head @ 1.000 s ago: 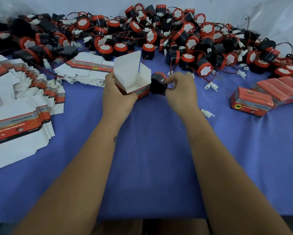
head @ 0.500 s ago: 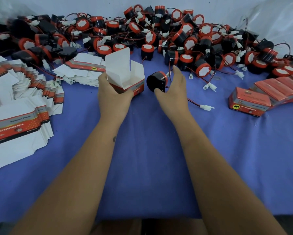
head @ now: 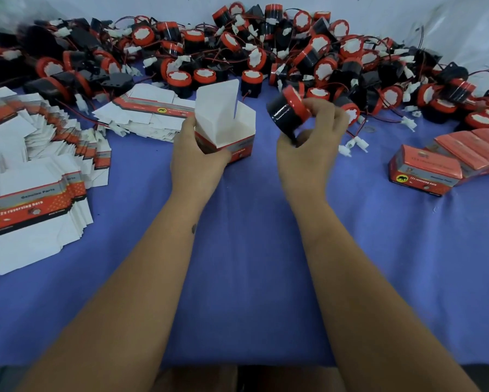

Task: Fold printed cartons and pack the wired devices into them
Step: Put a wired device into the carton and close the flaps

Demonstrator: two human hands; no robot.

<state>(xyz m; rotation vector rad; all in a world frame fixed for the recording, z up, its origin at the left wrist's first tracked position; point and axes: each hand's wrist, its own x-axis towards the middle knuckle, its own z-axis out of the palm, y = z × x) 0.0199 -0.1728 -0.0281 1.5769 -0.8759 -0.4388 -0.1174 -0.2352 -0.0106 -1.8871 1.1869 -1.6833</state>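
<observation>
1. Where the blue cloth-covered table [head: 251, 250] fills the scene, a long heap of black and red round wired devices [head: 266, 52] runs along its far edge, against a pale wall.
2. Fanned stacks of flat printed white and red cartons [head: 34, 171] lie at the left, with a smaller stack [head: 150, 114] further off near the centre.
3. A row of closed red cartons [head: 447, 159] sits at the right.
4. The left hand [head: 195, 157] grips an erected red and white carton [head: 226, 128] with its fingers curled round the near side; the carton's top is open, its white flap upright, and it stands left of centre.
5. The right hand [head: 311, 145] holds a black cylindrical device with a red rim [head: 287, 111], tilted, just right of the open carton and apart from it.
6. White plastic connectors [head: 356, 144] on red wires lie just right of that hand.
</observation>
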